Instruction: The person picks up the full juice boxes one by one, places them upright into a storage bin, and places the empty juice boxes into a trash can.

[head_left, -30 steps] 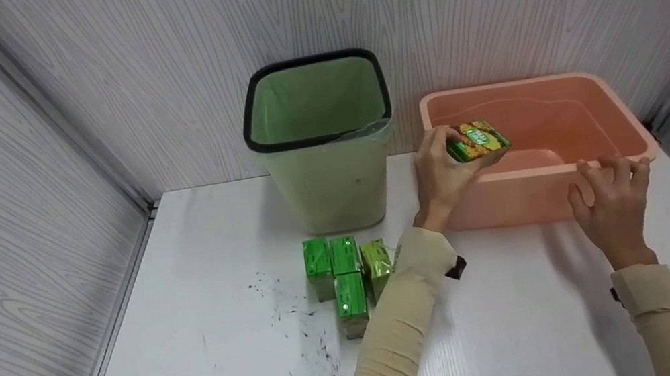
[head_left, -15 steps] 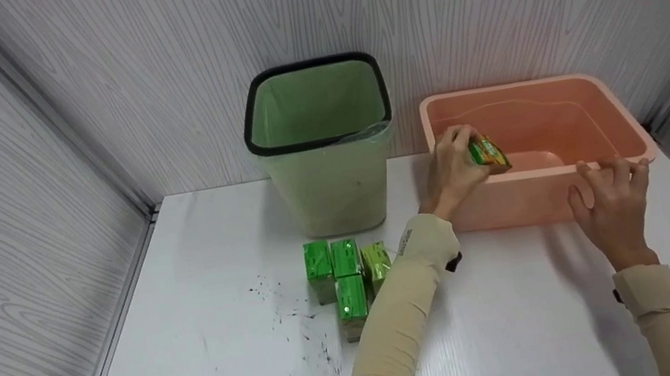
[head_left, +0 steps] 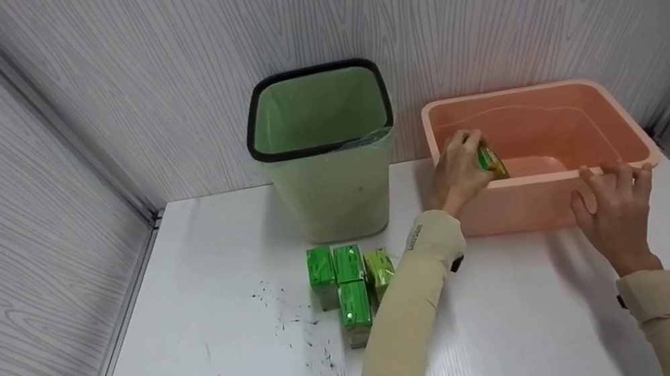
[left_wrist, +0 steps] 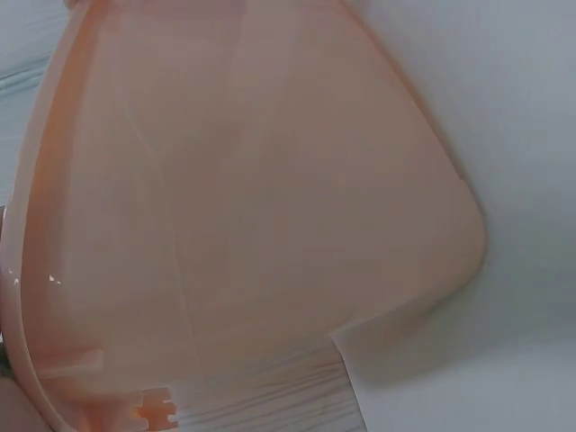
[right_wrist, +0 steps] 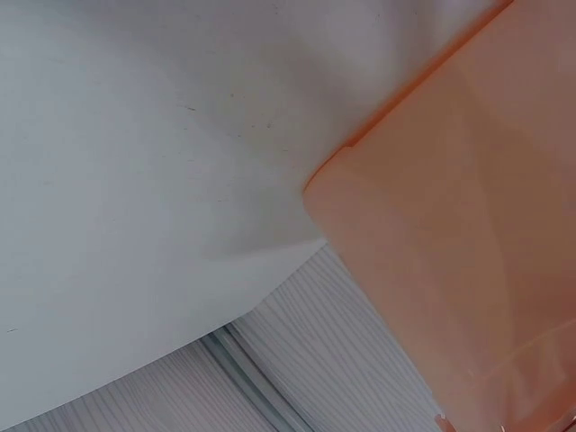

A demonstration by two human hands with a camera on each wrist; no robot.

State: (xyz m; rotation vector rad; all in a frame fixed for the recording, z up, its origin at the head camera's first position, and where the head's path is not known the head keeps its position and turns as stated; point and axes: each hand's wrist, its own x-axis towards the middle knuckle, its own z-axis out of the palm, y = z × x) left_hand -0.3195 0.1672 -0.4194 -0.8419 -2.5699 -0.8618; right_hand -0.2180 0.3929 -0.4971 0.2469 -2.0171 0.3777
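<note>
Where the bench [head_left: 218, 343] meets the middle of its back edge, a green bin [head_left: 333, 195] with a black rim stands upright. In front of it are four upright cartons — two back green cartons [head_left: 321, 266] side by side, a near green carton [head_left: 354, 305] before them, and a yellow-green carton [head_left: 378, 267] on the right, partly behind the left sleeve [head_left: 414, 301].

Next, the left hand [head_left: 462, 168] pinches a held carton [head_left: 491, 162], which looks tilted inside the left end of a pink tub [head_left: 515, 205], toward the bench's back right corner; I cannot tell whether it touches the tub floor. Farther right, the right hand [head_left: 616, 210] grips the tub's front rim.

The step seems to be setting the carton down inside. To do it well, feel the base land before loosening the fingers, brace the rim without pulling it — and lift the forearm clear of the yellow-green carton when withdrawing.
</note>
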